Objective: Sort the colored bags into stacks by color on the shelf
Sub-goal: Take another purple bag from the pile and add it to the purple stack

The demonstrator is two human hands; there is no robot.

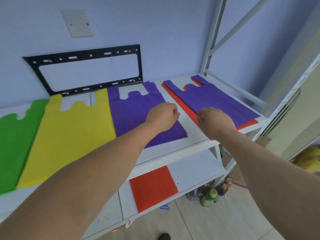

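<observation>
Upper shelf [194,135]: green bag [15,141] at 9 o'clock, yellow bag [69,134] beside it, purple bag [131,113] at centre. Mixed pile at 2 o'clock: second purple bag [213,99] laid over red bag [247,124]. Left hand [162,116] positioned over centre purple bag, fingers curled; hold cannot be determined. Right hand [214,121] positioned at pile's near-left edge, fingers curled; hold cannot be determined. Red stack [152,186] located on lower shelf, 6 o'clock.

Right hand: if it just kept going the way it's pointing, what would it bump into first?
Probably the purple bag lying on top of the red bags at the shelf's right end. The right hand already sits at that pile's near edge, fingers curled, though depth is hard to judge.
</observation>
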